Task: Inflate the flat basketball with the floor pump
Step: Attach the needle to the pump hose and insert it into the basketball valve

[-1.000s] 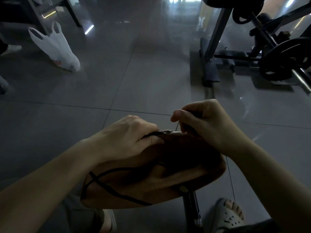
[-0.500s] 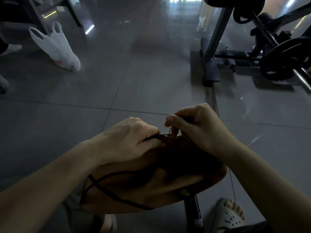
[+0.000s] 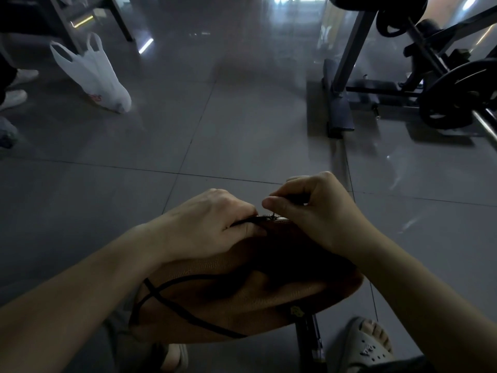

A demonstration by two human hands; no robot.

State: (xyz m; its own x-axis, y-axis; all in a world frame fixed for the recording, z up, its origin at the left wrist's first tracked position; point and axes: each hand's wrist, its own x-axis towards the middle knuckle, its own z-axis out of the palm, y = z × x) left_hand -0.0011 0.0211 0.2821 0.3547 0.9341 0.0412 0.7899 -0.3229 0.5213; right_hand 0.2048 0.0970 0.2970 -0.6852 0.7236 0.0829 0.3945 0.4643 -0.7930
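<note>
L hand (image 3: 212, 222) grips flat basketball (image 3: 242, 300) at its top edge, long axis L-R; R hand (image 3: 317, 211) pinches needle (image 3: 273, 217), tip pointing down.

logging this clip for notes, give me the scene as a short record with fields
basketball: flat, caved in
left hand: grips the basketball's top edge
right hand: pinches the needle at the basketball's top
pump: dark barrel below the basketball, mostly hidden
floor: white plastic bag far left, weight plate far right
</note>
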